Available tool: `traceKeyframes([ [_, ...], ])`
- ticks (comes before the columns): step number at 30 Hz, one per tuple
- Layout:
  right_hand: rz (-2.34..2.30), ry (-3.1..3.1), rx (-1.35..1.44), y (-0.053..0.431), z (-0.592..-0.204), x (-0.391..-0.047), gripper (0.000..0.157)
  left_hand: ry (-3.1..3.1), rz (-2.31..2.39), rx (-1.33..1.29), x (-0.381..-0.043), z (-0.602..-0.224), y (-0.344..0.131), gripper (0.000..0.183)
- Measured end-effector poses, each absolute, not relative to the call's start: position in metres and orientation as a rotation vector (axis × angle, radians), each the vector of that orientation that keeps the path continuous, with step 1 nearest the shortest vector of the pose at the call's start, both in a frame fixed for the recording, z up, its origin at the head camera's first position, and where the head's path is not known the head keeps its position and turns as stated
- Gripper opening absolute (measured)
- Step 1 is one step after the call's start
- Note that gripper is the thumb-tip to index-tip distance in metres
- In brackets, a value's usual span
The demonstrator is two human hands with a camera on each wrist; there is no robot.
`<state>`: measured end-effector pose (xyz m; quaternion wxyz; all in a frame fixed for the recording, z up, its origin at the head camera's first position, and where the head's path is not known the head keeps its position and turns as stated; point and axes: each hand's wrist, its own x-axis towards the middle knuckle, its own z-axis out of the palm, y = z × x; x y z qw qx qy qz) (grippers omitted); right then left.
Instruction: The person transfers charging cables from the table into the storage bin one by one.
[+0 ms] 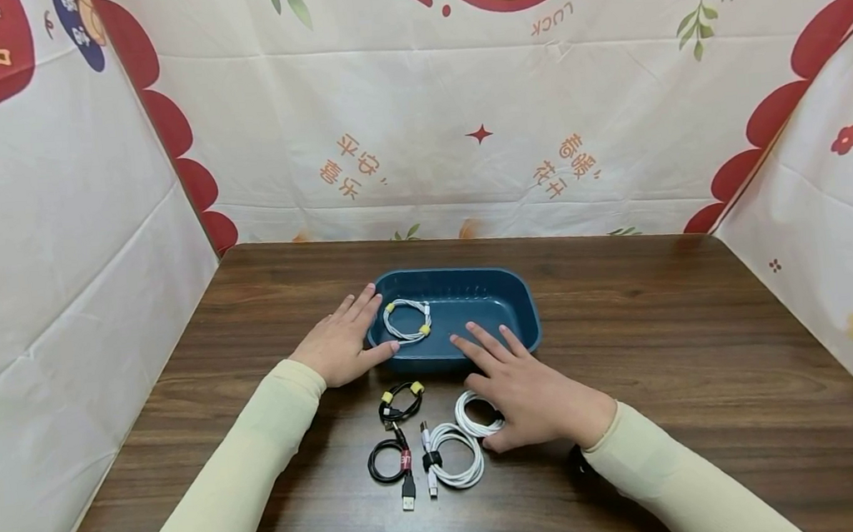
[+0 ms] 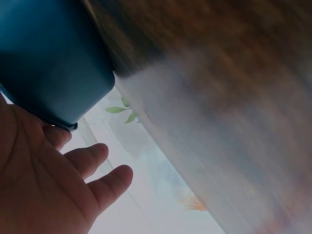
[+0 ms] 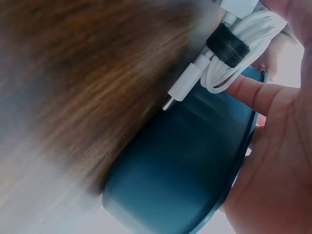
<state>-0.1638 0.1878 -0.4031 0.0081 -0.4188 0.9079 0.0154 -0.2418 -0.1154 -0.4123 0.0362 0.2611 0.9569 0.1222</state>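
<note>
My left hand (image 1: 342, 343) lies along the left side of a blue plastic bin (image 1: 523, 300), fingers straight, thumb at the front rim. In the left wrist view, its fingertips show beyond the bin's rim. A pale coiled cable (image 1: 388, 323) with yellow ties lies inside the bin. My right hand (image 1: 530, 396) pinches a white coiled cable (image 3: 222, 73) between thumb and index finger, just in front of the bin. Its other fingers reach out over the front rim. A black strap (image 3: 228, 46) and a white plug (image 3: 185, 83) show on this coil, partly hidden from above by the hand.
Another white coiled cable (image 1: 480, 462) with a black strap lies close by the right hand. To its left are a black coiled cable (image 1: 407, 476) with a red tie and another black coil (image 1: 404, 415) with yellow ties. Printed cloth walls surround the wooden table (image 1: 627, 325).
</note>
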Motion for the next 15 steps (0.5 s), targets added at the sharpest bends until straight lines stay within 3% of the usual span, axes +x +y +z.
traceKeyframes([
  [15, 0.042, 2.835, -1.307, 0.1889, -0.4032, -0.1645, 0.067, 2.945, 0.383, 0.803, -0.2426, -0.4134, -0.1151, 0.088],
])
